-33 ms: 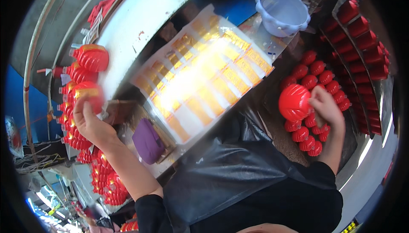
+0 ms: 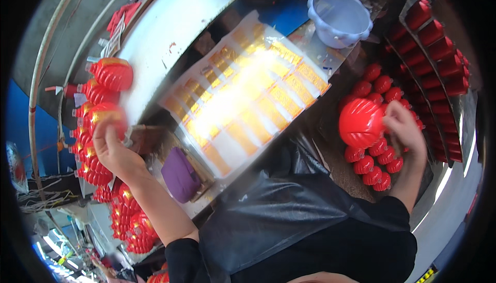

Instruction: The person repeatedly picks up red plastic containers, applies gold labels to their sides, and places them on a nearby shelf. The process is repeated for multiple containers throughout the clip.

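Note:
My right hand (image 2: 405, 129) holds a large-looking red ribbed plastic lantern (image 2: 360, 123) by its right end, raised above a cluster of similar lanterns (image 2: 363, 164). Its fingers are closed at that end. On the left, my left hand (image 2: 114, 147) has its fingers curled against another red lantern (image 2: 107, 115), which is blurred and has a gold patch. This one sits by a row of red lanterns (image 2: 113, 74) with clear necks facing left. Between my hands lies a white sheet of gold labels (image 2: 281, 97), partly washed out by glare.
A purple pouch-like object (image 2: 180, 174) rests on the bench's near left part. A pale blue scalloped basin (image 2: 343, 22) stands at the far right. Dark racks of red pieces (image 2: 439, 53) rise on the right. A curved white panel (image 2: 175, 19) borders the sheet.
My right hand has moved slightly right with its lantern, which looks a little larger. My left hand appears slightly lower beside its lantern.

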Action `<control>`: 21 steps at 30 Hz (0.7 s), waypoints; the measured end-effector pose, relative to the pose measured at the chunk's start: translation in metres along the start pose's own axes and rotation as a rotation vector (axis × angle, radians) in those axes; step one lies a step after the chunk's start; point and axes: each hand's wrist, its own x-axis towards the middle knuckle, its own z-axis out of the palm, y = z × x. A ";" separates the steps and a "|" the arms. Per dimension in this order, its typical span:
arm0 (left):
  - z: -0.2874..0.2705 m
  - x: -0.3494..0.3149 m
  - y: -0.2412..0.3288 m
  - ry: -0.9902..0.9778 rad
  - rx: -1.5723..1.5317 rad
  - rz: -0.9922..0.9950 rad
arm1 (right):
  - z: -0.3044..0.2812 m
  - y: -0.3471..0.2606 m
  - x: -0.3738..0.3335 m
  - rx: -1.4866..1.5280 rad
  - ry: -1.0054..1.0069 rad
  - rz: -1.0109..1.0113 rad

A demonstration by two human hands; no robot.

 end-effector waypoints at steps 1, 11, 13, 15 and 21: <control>0.003 -0.005 -0.003 -0.062 -0.035 0.043 | -0.002 -0.033 -0.008 0.061 0.128 -0.143; -0.020 -0.057 -0.010 -0.409 -0.093 -0.115 | 0.015 -0.257 0.130 0.619 0.305 -0.666; -0.032 -0.065 -0.008 -0.468 -0.142 -0.145 | 0.020 -0.295 0.180 0.543 0.211 -0.588; -0.046 -0.070 -0.007 -0.502 -0.101 -0.153 | 0.027 -0.332 0.232 0.508 0.246 -0.509; -0.080 -0.065 -0.018 -0.458 -0.022 -0.199 | 0.045 -0.372 0.323 -0.059 0.583 -0.519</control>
